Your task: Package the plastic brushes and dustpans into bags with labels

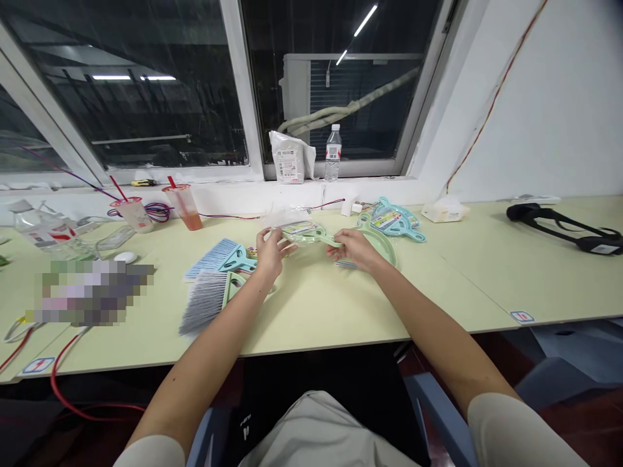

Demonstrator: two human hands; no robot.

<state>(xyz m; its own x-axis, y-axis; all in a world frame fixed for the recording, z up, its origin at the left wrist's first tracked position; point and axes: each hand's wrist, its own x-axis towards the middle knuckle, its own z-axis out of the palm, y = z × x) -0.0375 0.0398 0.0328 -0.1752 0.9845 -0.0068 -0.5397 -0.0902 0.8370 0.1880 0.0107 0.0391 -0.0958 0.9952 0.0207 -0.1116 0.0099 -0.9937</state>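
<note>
A light green handled item in clear plastic wrap point(309, 232) is held level above the table between my hands. My left hand point(271, 253) grips its wrapped left end, some fingers spread beneath. My right hand point(354, 248) is closed on the narrow handle at its right end. Beyond my right hand lies a green dustpan point(380, 245), partly hidden by that hand. Blue dustpans with a label point(396, 219) lie behind it. Left of my left hand rest a blue brush point(218, 257) and a grey-bristled brush with a green head point(207, 299).
Two cups with red straws point(134, 214) point(185, 206), a lying bottle point(48, 230) and cables are at the left. A water bottle point(333, 154) and white package point(291, 157) stand on the sill. Tissues point(444, 211) and a black strapped device point(564, 227) lie right.
</note>
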